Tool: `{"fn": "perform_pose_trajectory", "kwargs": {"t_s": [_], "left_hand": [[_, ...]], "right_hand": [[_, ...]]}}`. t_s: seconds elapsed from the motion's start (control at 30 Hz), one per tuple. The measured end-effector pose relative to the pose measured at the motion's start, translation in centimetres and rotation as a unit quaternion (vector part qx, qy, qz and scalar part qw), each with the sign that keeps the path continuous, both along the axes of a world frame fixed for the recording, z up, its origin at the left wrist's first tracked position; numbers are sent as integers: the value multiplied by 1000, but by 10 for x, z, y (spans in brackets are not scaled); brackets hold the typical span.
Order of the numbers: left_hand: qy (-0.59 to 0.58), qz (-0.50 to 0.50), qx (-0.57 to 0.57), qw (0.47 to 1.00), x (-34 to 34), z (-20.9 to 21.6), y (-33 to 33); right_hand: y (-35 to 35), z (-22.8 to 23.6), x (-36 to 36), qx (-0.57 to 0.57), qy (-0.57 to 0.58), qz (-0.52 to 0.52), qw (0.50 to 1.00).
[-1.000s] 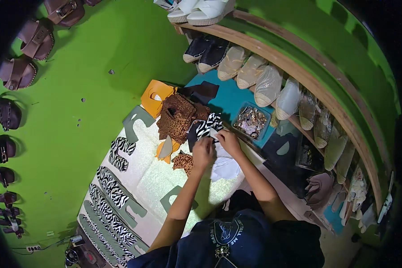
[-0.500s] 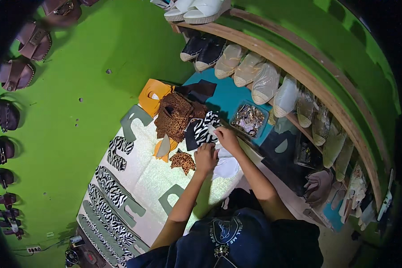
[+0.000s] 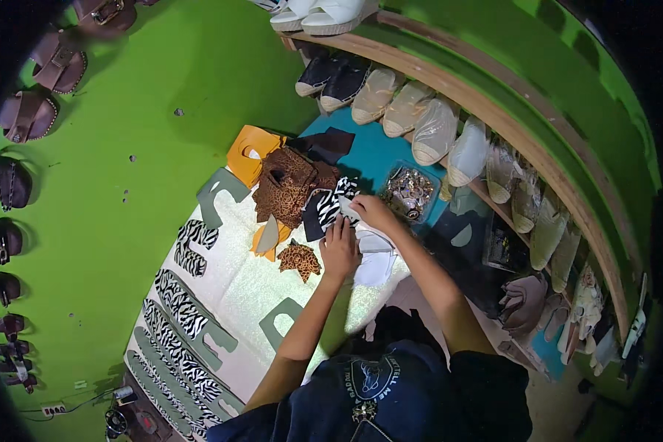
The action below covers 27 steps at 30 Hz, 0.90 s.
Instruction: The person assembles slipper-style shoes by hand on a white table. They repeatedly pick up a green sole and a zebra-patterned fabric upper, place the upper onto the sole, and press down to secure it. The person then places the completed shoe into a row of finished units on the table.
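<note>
On the pale sheet, my left hand (image 3: 341, 250) lies with its fingers stretched over the lower edge of a zebra-print fabric piece (image 3: 328, 207). My right hand (image 3: 376, 214) pinches a whitish corner at the right side of the same piece. White cut pieces (image 3: 376, 267) lie just below my hands, and a dark piece (image 3: 313, 221) shows at the left of the zebra print. Left of my left hand is a small leopard-print piece (image 3: 300, 261) with jagged edges. A heap of brown leopard-print pieces (image 3: 281, 197) sits farther up.
Rows of zebra-print strips (image 3: 178, 345) and grey-green cut-outs (image 3: 223, 193) cover the table's left side. A clear box of metal fittings (image 3: 409, 193) stands at the right. Shoes line a curved wooden shelf (image 3: 486, 107); brown sandals (image 3: 28, 116) hang on the green wall.
My left hand has slid up onto the zebra-print piece and its fingers have straightened. My right hand has shifted slightly up and left, still pinching the whitish corner.
</note>
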<state>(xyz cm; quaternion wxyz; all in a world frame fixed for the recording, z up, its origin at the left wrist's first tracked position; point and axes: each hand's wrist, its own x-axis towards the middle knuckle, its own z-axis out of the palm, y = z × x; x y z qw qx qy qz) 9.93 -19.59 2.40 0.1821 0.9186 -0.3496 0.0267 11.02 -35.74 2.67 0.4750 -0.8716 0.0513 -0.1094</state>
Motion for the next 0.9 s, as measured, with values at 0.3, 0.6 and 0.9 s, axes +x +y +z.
{"fn": "perform_pose_trajectory", "kwargs": {"t_s": [0.3,0.6,0.9], "left_hand": [[5,3,28,1000,-1,3,-2],[14,-2,73,997,2,7,-4],[39,0,78,996,5,7,-4]], "right_hand": [[-2,-15,-2,48,-50,-23,997],[-3,-15,-6,77,-38,-68,994],[-13,-27,-7,80,-57,-59,993]]}}
